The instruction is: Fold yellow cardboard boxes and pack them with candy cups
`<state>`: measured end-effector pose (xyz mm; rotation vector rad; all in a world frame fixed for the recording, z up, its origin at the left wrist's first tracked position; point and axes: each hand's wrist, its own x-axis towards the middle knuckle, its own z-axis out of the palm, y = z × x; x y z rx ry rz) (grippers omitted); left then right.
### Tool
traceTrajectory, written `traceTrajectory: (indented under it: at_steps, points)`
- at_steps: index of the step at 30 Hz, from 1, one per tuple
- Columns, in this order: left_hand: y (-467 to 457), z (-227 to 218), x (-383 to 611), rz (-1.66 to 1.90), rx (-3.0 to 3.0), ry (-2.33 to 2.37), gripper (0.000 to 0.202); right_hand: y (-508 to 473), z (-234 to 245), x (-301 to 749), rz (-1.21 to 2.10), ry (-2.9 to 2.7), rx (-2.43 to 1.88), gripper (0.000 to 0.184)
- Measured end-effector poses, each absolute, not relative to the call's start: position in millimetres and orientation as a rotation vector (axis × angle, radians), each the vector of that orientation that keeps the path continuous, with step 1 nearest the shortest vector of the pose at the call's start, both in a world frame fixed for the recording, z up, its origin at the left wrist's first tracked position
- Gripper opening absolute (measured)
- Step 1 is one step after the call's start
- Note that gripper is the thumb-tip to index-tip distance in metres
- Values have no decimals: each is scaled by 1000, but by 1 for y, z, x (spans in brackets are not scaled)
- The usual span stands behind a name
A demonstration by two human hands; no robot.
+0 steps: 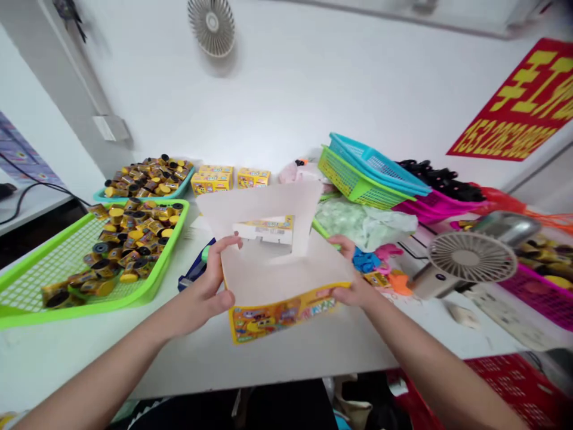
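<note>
A yellow printed cardboard box (277, 319) with a white inside is held up above the table's front part. Its lid stands raised at the back, with a cut-out window in it. My left hand (212, 295) is closed on the box's left wall, thumb at the front corner and fingertips over the top edge. On the other side my right hand (351, 280) grips the right wall, with fingers at the front and side. The box's floor is white and partly in view. A dark blue tool-like thing (196, 269) lies behind my left hand, partly hidden.
A green basket (156, 292) and a blue basket (185, 188) with small yellow-brown jars stand left. Small yellow boxes (212, 179) sit at the back. Stacked baskets (358, 185), a pale plastic bag (362, 221), a fan (470, 257) and a magenta basket (544, 301) are right.
</note>
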<state>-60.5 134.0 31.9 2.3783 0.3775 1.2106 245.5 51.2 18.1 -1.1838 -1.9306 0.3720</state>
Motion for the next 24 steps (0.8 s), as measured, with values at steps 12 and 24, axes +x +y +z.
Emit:
traceTrajectory:
  at_steps: [12, 24]
  points:
    - [148, -53, -54, 1059, 2124, 329, 92, 83, -60, 252, 560, -1914, -901, 74]
    - [157, -59, -52, 1034, 2087, 342, 93, 86, -53, 258, 696, -2025, -949, 56]
